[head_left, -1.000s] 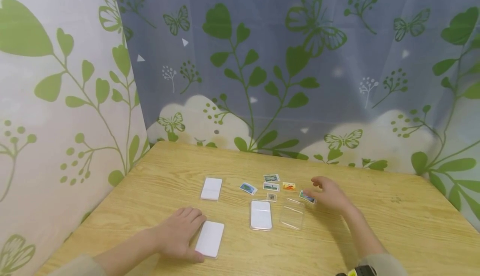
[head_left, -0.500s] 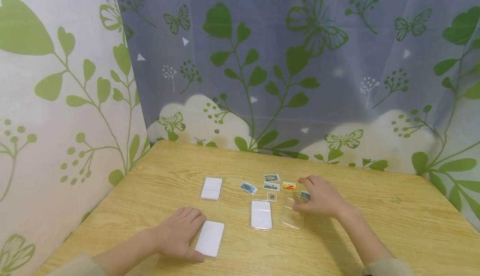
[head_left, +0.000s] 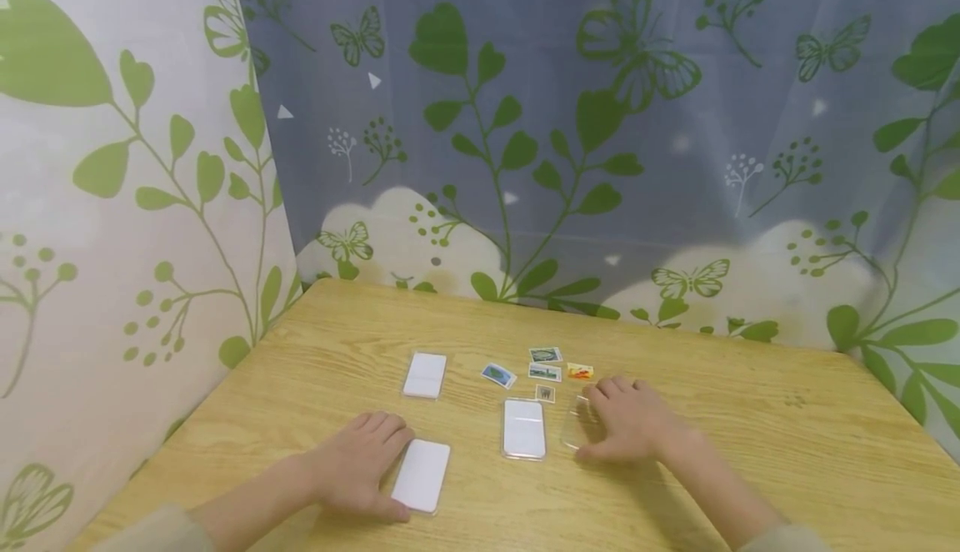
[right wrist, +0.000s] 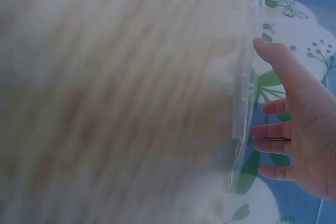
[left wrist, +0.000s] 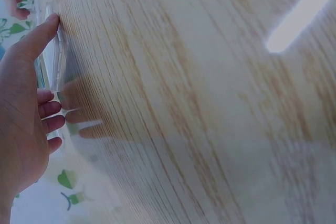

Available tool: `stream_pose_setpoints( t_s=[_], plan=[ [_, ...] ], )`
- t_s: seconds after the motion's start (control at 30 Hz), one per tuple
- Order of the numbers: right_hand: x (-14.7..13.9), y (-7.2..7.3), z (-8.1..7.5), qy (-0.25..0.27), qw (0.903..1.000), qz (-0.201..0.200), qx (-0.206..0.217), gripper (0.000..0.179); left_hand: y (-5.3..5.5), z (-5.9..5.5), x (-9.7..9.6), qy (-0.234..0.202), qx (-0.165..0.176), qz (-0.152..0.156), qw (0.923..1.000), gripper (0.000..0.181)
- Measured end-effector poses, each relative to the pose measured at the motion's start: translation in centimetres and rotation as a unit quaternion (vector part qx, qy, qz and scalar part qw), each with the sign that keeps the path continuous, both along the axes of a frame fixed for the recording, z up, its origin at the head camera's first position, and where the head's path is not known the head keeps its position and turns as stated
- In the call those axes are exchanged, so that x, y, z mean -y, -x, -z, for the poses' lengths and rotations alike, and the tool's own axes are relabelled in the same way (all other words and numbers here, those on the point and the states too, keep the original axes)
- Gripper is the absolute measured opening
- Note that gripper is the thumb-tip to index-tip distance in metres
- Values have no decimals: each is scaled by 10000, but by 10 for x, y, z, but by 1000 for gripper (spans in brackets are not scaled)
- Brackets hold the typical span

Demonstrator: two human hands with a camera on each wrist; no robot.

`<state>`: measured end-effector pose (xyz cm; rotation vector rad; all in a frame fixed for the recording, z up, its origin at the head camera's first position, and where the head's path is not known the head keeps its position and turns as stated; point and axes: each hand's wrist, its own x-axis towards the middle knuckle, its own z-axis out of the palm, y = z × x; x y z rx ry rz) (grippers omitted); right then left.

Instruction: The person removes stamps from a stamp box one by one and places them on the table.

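Observation:
My left hand (head_left: 356,464) lies on the table, thumb and fingers spanning the near clear case with a white insert (head_left: 422,477). In the left wrist view the thumb touches this case's edge (left wrist: 59,59). My right hand (head_left: 633,423) is over the right side of an empty clear plastic case half (head_left: 576,427), fingers near its far end and thumb near its lower edge. Just beyond lie a yellow-red stamp (head_left: 580,371), a small grey stamp (head_left: 545,394), two green stamps (head_left: 545,355) and a blue stamp (head_left: 498,375). The right hand hides part of the case half.
A second cased white insert (head_left: 522,429) lies between the hands, and a third (head_left: 424,375) sits farther back on the left. The wooden table (head_left: 750,427) ends at a patterned curtain (head_left: 525,160) behind, with another cloth on the left.
My right hand has left the rightmost stamp, moved left and toward me over the clear case half, and now covers where that stamp lay. The left hand has stayed in place.

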<state>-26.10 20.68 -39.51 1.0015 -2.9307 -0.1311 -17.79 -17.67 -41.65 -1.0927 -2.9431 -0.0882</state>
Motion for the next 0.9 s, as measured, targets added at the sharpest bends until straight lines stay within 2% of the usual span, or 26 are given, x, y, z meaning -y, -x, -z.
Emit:
stream_pose_setpoints(
  t_s=[0.23, 0.5, 0.77, 0.9],
  plan=[
    [2, -3, 6, -46, 9998, -166, -121, 80, 0, 1, -1, 111, -215, 82, 9997, 91],
    [1, -5, 6, 250, 9994, -219, -28, 71, 4, 4, 1, 211, -434, 156, 9987, 92],
    [1, -2, 1, 450, 9986, -225, 130, 72, 3, 2, 2, 139, -315, 124, 9993, 92],
    [3, -2, -5, 542, 9981, -284, -62, 69, 2, 0, 3, 92, -203, 149, 9996, 92]
  ],
)
